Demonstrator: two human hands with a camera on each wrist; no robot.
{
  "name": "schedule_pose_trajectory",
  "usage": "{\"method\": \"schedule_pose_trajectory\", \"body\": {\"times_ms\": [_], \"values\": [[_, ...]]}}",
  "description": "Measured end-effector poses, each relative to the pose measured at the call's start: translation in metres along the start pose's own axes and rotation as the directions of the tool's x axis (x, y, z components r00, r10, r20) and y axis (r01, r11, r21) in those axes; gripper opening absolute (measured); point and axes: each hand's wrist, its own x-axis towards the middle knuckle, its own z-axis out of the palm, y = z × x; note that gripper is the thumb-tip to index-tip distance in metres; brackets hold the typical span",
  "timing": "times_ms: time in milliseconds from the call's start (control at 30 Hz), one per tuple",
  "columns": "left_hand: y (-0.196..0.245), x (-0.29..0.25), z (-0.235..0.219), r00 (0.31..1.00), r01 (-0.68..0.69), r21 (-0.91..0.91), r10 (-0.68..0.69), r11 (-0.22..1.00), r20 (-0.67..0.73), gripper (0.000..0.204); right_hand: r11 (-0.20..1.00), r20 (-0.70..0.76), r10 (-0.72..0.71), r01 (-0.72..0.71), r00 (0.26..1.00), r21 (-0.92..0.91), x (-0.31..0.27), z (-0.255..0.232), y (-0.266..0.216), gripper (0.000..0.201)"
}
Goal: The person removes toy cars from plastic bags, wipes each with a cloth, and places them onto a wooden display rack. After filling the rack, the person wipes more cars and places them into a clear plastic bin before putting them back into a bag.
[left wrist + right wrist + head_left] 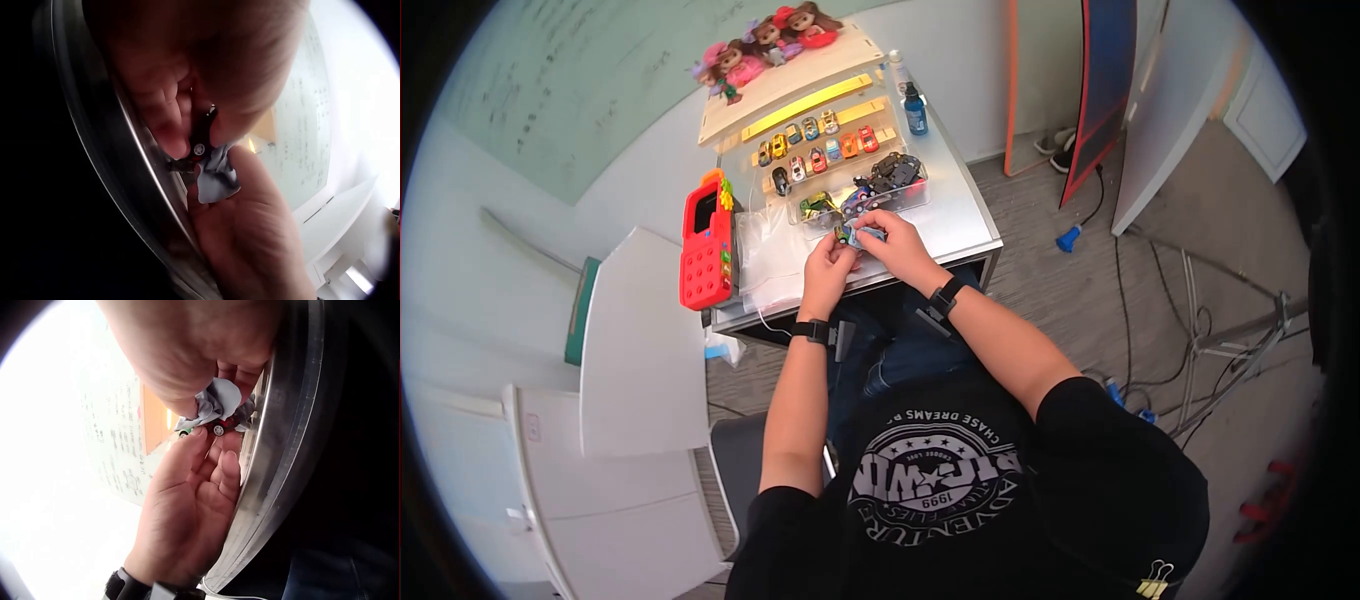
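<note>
Both hands meet over the table's near edge. My left hand [828, 272] pinches a small toy car [219, 430] between thumb and fingers; its wheels and dark red and green parts show. With my right hand [900, 250] I grip a crumpled grey cloth [226, 395] against the car's body. In the left wrist view, the cloth [217, 182] hangs beside the car's wheel [199, 149], and much of the car is hidden by fingers and cloth. Just beyond the hands sits a clear plastic tray [912, 199] with more toy cars [816, 207] and dark pieces [895, 172].
Rows of toy cars [818, 158] stand on wooden strips behind the tray. Dolls [772, 40] sit on a wooden board at the back. A red toy case [708, 245] and clear plastic bags [768, 250] lie left; a blue bottle [915, 110] stands right.
</note>
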Motion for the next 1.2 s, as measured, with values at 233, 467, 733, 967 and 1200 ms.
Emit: {"method": "schedule_pose_trajectory", "body": {"times_ms": [233,467,733,967,1200], "values": [[0.003,0.000,-0.005,0.999,-0.006,-0.087,0.009,0.996,0.042,0.038,0.997,0.021,0.064,-0.065,0.998,0.047,0.002,0.001,0.005,0.020],[0.003,0.000,-0.007,0.997,0.034,-0.027,-0.032,0.999,0.069,0.030,0.996,0.033,0.077,-0.079,0.996,0.045,0.001,0.000,0.005,0.018],[-0.007,-0.001,-0.001,0.980,-0.200,0.293,0.188,0.935,0.067,0.030,0.999,-0.003,0.021,-0.021,1.000,0.050,0.005,-0.001,0.014,0.016],[-0.008,0.000,0.002,1.000,-0.025,0.043,0.024,0.999,0.009,0.029,0.997,0.018,0.027,-0.028,0.999,0.070,0.003,-0.001,0.008,0.014],[-0.006,-0.001,0.006,1.000,-0.017,0.199,0.016,0.980,0.007,0.017,0.991,-0.039,0.040,-0.034,0.998,0.131,0.002,-0.001,0.011,0.016]]}}
